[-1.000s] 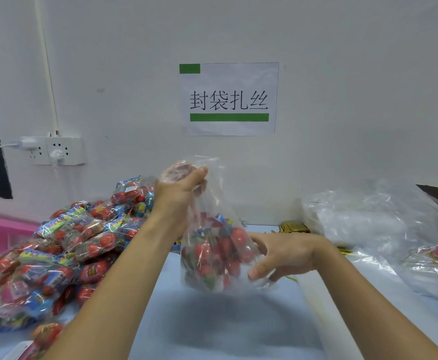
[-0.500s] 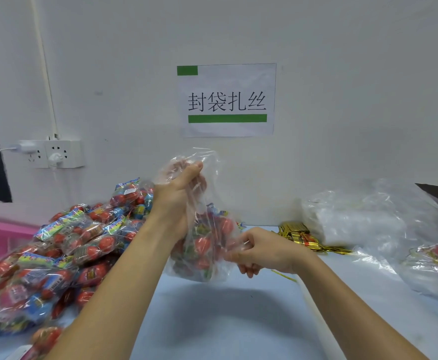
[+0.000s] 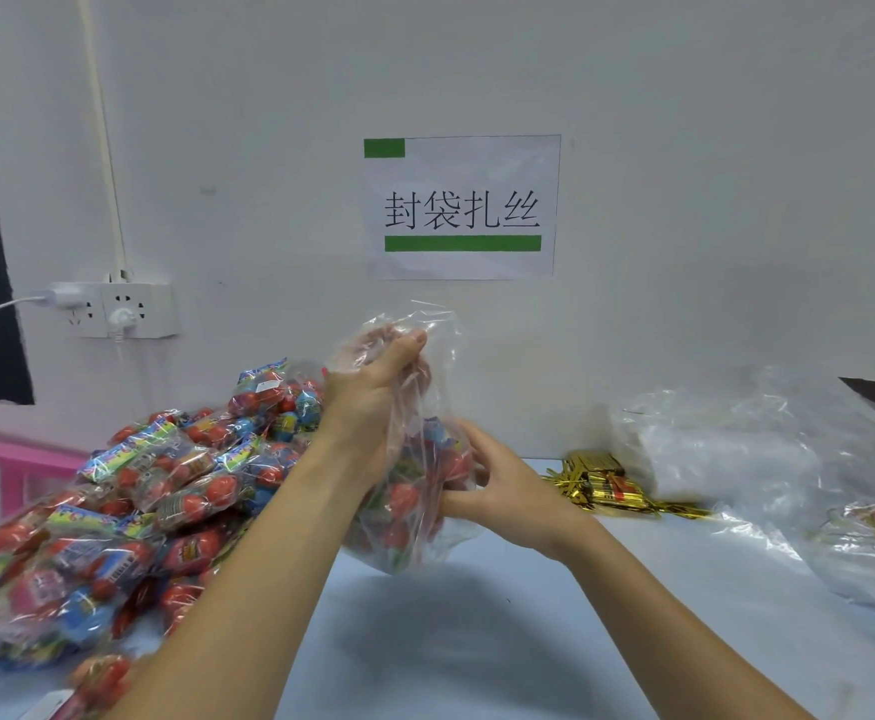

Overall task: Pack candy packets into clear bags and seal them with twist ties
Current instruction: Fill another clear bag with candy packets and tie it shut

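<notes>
A filled clear bag [image 3: 414, 491] is held above the pale blue table [image 3: 477, 641], near its middle and clear of the surface. Its neck is gathered and gripped in the left hand [image 3: 373, 402], whose fingers are curled round the bunched plastic at the top. The lower body of the bag, where red and multicoloured candy packets [image 3: 404, 498] are seen through the film, is grasped from the right side by the right hand [image 3: 498, 491], with fingers curled against the load.

The step in hand is judged to be the closing of the neck: the filling appears complete, and the contents are being settled or turned below the gathered top. No twist tie is seen on the neck, so the seal is judged not yet made. Whether the neck is already twisted cannot be told, as it is hidden inside the left hand.

The gold twist ties [image 3: 601, 485] lie in a loose heap on the table just to the right of the right hand, well within reach. A stock of empty clear bags [image 3: 736, 449] is piled further right, and a large mound of loose candy packets [image 3: 129, 511] is stacked at the left.

For the next move, it is judged that the neck must be kept tightly bunched by the left hand while the right hand is freed from the body of the bag, a single tie is separated from the heap, and the tie is wound round the neck below the left hand. A slackened neck or several ties lifted together is noted as the likely fault.
</notes>
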Demonstrator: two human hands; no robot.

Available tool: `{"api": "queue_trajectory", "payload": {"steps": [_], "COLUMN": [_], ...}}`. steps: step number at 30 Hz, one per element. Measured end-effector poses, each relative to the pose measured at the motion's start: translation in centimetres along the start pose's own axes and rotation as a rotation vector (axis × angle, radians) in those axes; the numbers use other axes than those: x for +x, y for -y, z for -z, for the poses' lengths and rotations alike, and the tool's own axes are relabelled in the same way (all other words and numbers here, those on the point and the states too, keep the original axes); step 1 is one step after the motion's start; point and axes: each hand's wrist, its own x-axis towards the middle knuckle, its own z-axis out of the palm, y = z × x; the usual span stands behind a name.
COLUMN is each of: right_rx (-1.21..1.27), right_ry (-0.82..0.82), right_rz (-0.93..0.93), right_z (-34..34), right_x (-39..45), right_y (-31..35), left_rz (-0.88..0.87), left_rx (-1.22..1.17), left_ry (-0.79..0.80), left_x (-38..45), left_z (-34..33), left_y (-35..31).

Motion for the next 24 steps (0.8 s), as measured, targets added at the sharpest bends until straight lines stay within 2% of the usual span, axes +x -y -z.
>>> {"api": "queue_trajectory", "payload": {"steps": [8,12,16,20,24], "right_rx": [-0.009,0.059,0.225,0.129,0.078], "right_ry": [0.013,0.125,0.286,0.223,0.181], "right_rz": [-0.009,-0.112,-0.181,-0.143,-0.086], "right_z": [-0.7,-0.7,-0.1,-0.3,-0.4], "right_x": [0.1,0.1,-0.2,0.0,0.1], "right_y": [1.6,1.9,2.2,2.1,2.0], "left_rz": [0.04,0.002,0.02,0.009,0.042], "left_rx": [0.108,0.241,0.177,0.147,0.12], "left_ry": [-0.004,-0.056,-0.05,-0.098,-0.04], "left_x": [-0.4,-0.5,-0.4,-0.3,-0.6], "left_z": [-0.7,-0.6,-0.2,-0.6,-1.4], "left_y": [1.3,1.3,1.2,2.2,3.2]}}
